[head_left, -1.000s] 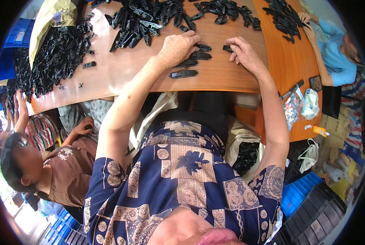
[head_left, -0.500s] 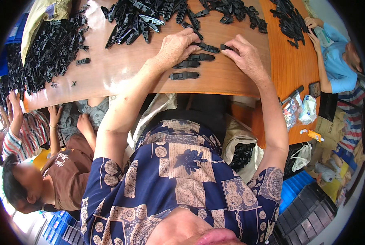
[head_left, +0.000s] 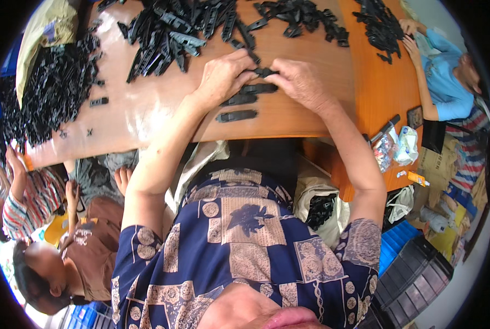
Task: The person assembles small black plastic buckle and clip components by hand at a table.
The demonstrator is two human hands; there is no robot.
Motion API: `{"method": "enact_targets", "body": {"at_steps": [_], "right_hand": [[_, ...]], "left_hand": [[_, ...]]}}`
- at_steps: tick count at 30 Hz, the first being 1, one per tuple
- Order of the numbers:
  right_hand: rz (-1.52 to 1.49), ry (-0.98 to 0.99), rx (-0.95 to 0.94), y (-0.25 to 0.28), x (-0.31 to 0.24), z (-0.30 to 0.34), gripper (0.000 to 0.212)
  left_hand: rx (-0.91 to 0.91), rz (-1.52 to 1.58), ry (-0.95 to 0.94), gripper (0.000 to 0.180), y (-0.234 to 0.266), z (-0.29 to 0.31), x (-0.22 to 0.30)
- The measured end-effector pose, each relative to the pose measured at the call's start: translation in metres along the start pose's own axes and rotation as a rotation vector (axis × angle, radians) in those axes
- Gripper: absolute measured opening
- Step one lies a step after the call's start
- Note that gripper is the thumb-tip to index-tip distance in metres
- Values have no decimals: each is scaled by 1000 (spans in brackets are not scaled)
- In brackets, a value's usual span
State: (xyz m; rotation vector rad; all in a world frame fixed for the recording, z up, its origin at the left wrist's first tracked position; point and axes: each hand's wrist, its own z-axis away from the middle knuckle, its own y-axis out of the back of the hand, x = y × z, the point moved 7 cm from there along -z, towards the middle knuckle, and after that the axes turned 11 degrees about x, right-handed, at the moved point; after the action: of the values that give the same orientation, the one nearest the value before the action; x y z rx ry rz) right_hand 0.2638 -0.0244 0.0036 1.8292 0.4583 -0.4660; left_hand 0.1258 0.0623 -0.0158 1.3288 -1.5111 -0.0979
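Note:
Between my two hands is a black plastic part (head_left: 265, 72), low over the wooden table. My left hand (head_left: 226, 77) is closed on its left end, fingertips pinched. My right hand (head_left: 300, 82) has thumb and fingers pressed together at the other end; whatever small piece it grips is hidden. Just below the hands lie similar long black parts on the tabletop: one (head_left: 258, 88) under my right fingertips, another (head_left: 239, 99) partly beneath my left hand, and a third (head_left: 237, 115) nearest the table's edge.
Heaped black parts (head_left: 168, 41) lie beyond my hands, with another pile (head_left: 305, 16) at the far right. A large mound of small black pieces (head_left: 47, 88) spreads at left by a sack (head_left: 44, 33). A co-worker in blue (head_left: 448, 82) sits right; others sit left.
My right hand has moved left, bringing its small black piece against the part in my left hand. The whole view has shifted slightly.

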Motion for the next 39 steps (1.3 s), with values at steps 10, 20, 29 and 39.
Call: {"method": "enact_targets", "body": {"at_steps": [10, 20, 29, 39], "right_hand": [[549, -23, 329, 90, 110, -3, 20], [43, -218, 221, 62, 106, 3, 26], [329, -21, 222, 52, 54, 25, 22], [-60, -123, 202, 41, 28, 9, 19]], "left_hand": [[239, -70, 85, 19, 8, 0, -5], [130, -230, -13, 25, 7, -21, -1], [30, -162, -11, 26, -12, -20, -7], [11, -38, 105, 24, -16, -17, -11]]}}
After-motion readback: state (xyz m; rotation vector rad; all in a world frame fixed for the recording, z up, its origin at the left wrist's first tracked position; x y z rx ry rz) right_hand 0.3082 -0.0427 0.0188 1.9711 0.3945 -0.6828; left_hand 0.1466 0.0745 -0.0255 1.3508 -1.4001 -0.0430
